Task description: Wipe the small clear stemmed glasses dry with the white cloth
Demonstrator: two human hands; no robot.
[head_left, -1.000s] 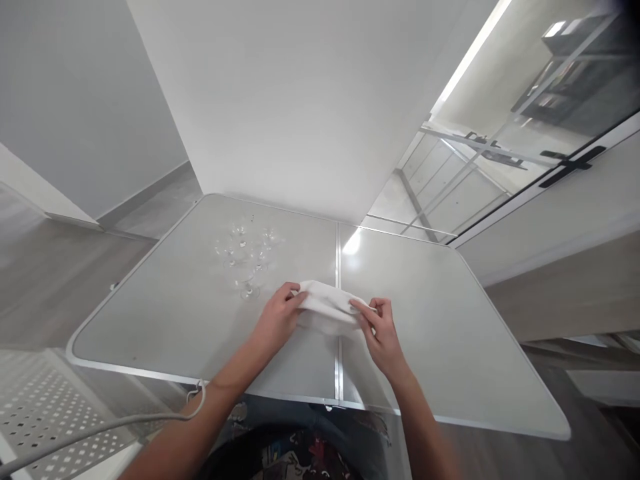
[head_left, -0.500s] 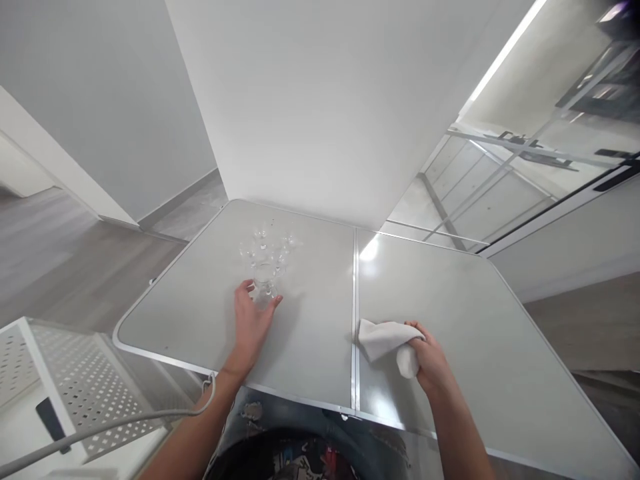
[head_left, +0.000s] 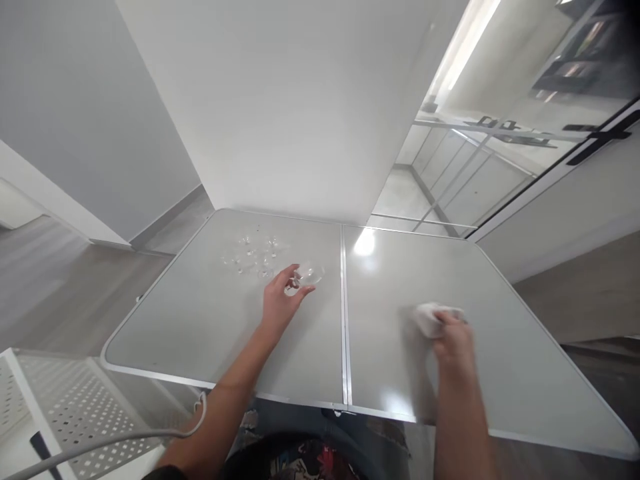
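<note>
Lifting done: 1 glass (head_left: 311,272) now pinched by left hand (head_left: 283,299), cloth (head_left: 428,320) kept clutched by right hand (head_left: 454,341); handling begun.

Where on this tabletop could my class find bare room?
Bare: the front-left part of the left panel, between rim and left forearm; on the right panel, between the metal seam and white cloth, and behind the cloth to the back edge. Crowded: the left panel's rear, with the glass cluster and, nearby, the held glass.
</note>
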